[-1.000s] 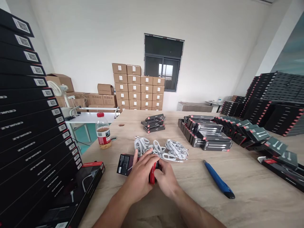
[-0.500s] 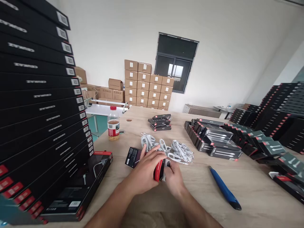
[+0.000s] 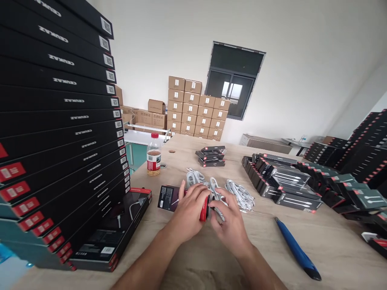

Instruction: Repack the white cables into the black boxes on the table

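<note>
My left hand (image 3: 191,207) is closed over a small black-and-red box (image 3: 203,212), its fingers across the top. A dark printed panel (image 3: 165,198) with a white label shows left of that hand; my fingers hide whether it belongs to the same box. At the box's right end is my right hand (image 3: 231,221), thumb and forefinger apart and curved close to the edge. Whether those fingertips touch the box is hard to make out. Just behind both hands lie coiled white cables (image 3: 240,195) in several bundles.
A tall stack of black boxes (image 3: 60,117) rises at left, beside a flat box (image 3: 130,217) and a bottle (image 3: 154,155). Small boxes (image 3: 211,156) lie farther back. Rows of cable boxes (image 3: 298,199) and a blue cutter (image 3: 296,247) are on the right of the table (image 3: 256,257).
My right hand has loosened from its tight pinch at the box's end, and its fingers have spread. The whitish piece at that end no longer shows. The view has shifted slightly left.
</note>
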`<move>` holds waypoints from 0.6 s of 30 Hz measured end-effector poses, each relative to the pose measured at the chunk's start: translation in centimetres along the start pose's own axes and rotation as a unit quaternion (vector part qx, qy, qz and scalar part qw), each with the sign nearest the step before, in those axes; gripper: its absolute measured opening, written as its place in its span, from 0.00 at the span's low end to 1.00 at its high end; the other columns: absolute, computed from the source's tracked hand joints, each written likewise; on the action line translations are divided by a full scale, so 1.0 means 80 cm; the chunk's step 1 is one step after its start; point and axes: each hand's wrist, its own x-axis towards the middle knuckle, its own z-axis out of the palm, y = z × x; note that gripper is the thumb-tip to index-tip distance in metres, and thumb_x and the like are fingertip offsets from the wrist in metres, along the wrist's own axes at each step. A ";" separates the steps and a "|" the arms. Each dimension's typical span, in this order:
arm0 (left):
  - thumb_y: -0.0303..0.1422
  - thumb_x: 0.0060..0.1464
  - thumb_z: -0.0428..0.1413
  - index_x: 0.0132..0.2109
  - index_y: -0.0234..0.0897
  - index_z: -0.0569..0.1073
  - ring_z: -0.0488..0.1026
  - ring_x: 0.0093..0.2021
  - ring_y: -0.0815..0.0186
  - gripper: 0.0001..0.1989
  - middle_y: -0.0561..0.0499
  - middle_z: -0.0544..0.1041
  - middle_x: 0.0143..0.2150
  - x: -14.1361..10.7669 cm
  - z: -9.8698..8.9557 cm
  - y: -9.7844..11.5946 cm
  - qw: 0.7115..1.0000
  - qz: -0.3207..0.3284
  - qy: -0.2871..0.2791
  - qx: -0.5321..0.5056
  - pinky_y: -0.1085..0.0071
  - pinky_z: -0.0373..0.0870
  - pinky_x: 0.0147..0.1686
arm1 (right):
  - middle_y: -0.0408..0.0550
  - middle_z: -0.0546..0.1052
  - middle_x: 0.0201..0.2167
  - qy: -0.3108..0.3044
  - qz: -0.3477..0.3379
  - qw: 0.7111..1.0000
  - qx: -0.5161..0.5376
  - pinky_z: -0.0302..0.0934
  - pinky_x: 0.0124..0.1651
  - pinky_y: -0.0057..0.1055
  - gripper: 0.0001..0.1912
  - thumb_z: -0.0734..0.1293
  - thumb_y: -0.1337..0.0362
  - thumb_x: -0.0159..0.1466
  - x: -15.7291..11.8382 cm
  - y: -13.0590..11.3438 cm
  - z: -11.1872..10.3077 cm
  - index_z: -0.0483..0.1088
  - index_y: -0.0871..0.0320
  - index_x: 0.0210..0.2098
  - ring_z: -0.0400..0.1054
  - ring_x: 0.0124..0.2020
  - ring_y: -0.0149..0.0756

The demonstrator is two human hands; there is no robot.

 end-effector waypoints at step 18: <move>0.23 0.47 0.54 0.60 0.43 0.64 0.67 0.59 0.54 0.31 0.46 0.73 0.59 0.004 0.002 0.007 0.999 -0.005 0.021 0.035 0.48 0.39 0.68 | 0.54 0.59 0.69 -0.052 0.215 0.973 0.067 0.48 0.67 0.57 0.16 0.59 0.55 0.70 -0.002 -0.013 0.013 0.75 0.54 0.48 0.49 0.70 0.53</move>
